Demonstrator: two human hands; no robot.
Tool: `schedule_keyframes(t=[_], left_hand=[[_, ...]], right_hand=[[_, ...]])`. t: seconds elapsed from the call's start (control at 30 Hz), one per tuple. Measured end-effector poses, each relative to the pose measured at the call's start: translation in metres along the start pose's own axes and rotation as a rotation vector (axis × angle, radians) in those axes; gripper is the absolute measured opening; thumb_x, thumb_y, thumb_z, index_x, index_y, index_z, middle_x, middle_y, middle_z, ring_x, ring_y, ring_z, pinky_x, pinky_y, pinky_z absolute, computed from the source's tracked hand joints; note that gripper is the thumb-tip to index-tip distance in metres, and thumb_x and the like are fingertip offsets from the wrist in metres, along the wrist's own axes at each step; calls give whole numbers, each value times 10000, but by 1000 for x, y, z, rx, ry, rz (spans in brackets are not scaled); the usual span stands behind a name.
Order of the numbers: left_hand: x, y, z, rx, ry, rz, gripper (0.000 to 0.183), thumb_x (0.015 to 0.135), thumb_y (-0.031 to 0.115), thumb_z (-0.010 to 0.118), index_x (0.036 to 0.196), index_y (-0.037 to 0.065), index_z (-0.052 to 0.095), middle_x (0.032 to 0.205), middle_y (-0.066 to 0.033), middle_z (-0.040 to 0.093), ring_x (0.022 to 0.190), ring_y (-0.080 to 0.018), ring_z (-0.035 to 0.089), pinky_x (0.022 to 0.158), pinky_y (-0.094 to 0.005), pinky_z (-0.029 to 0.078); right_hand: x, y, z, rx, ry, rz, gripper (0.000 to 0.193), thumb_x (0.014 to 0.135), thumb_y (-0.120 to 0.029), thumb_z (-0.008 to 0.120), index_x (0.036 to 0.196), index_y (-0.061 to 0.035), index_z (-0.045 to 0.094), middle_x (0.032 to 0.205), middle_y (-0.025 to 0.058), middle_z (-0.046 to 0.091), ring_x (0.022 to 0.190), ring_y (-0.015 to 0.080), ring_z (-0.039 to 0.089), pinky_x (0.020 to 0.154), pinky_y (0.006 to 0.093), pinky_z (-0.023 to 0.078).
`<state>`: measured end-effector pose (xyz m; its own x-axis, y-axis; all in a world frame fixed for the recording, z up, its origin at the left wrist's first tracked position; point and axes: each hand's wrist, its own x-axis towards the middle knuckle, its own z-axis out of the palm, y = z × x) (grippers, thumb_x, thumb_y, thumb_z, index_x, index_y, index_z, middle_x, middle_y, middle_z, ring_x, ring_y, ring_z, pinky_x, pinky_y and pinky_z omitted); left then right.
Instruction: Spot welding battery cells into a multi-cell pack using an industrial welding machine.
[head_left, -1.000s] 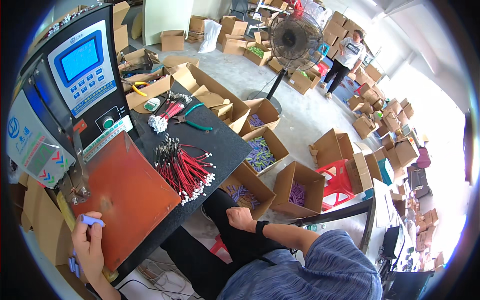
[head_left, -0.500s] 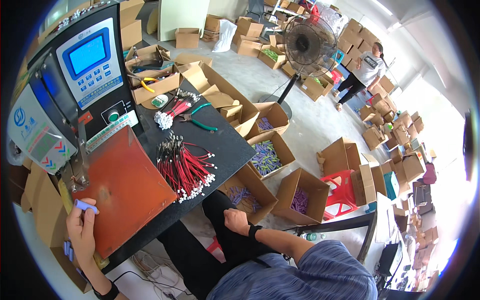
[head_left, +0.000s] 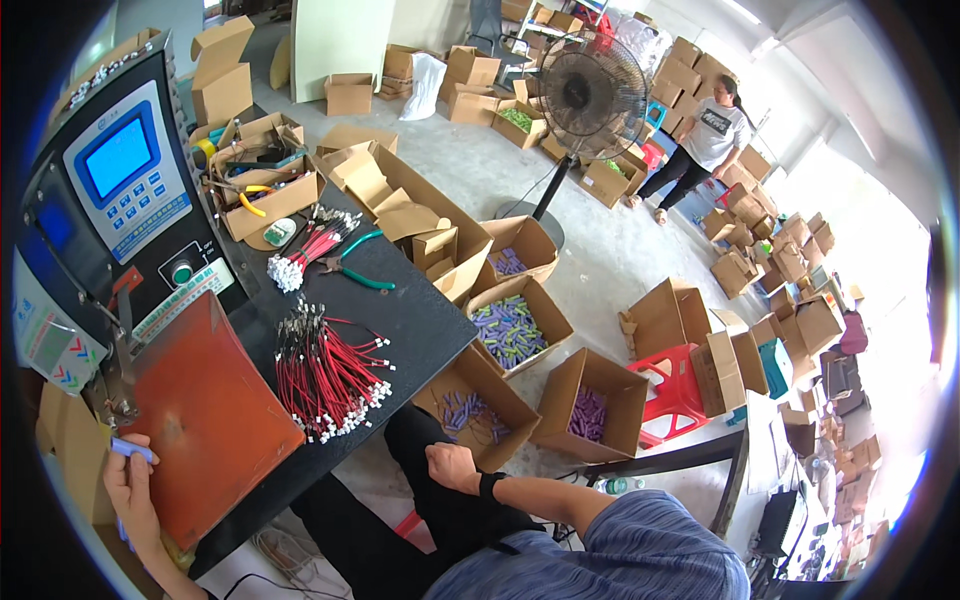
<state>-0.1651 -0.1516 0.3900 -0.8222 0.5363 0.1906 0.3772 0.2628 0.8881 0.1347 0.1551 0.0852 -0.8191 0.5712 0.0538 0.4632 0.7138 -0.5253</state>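
My left hand [head_left: 132, 492] pinches a purple cylindrical battery cell [head_left: 134, 450] between thumb and fingers, at the left edge of an orange-brown board [head_left: 215, 410]. The cell is near the metal electrode arms [head_left: 118, 385] of a spot-welding machine [head_left: 130, 165] with a lit blue screen. More purple cells show partly behind my left wrist. Closed in a fist, my right hand [head_left: 452, 467] rests on my knee, with nothing visible in it. Red and black wire leads with white connectors [head_left: 330, 375] lie in a bundle on the black table [head_left: 405, 330], right of the board.
Green-handled pliers [head_left: 360, 272] and a second wire bundle [head_left: 305, 250] lie farther back, beside a tool box [head_left: 270, 205]. Open cartons of cells [head_left: 515, 325] stand on the floor to the right, near a red stool [head_left: 672, 395]. A fan [head_left: 590, 95] and a standing person [head_left: 712, 140] are beyond.
The view has shifted, so the table and machine sit farther left. My left hand still holds the cell near the electrodes; my right fist stays on my knee. The person beyond has turned slightly.
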Motion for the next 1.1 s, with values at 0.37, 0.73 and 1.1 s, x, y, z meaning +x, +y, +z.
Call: schedule_keyframes(t=[0.37,0.73,1.1], left_hand=[[0,-8,-3,28,36,-32,174,947,138,468,1010,5,561,803,12,515,708,-43,426,629,-191,322],[-2,36,17,307,72,-20,246,973,179,468,1015,-13,615,897,-58,607,821,-172,538,760,-286,436],[-2,46,23,328,46,28,228,961,189,488,936,2,617,947,-56,619,850,-167,539,774,-282,430]], right_hand=[[1,-2,-7,44,-28,8,140,785,-126,500,708,-43,582,703,146,601,710,330,616,622,425,495],[-1,5,-3,99,6,3,86,756,-107,508,702,-58,553,699,108,585,702,317,602,602,421,485],[-2,5,-7,141,-7,16,113,767,-112,504,691,-46,556,692,119,578,694,322,603,594,415,483]])
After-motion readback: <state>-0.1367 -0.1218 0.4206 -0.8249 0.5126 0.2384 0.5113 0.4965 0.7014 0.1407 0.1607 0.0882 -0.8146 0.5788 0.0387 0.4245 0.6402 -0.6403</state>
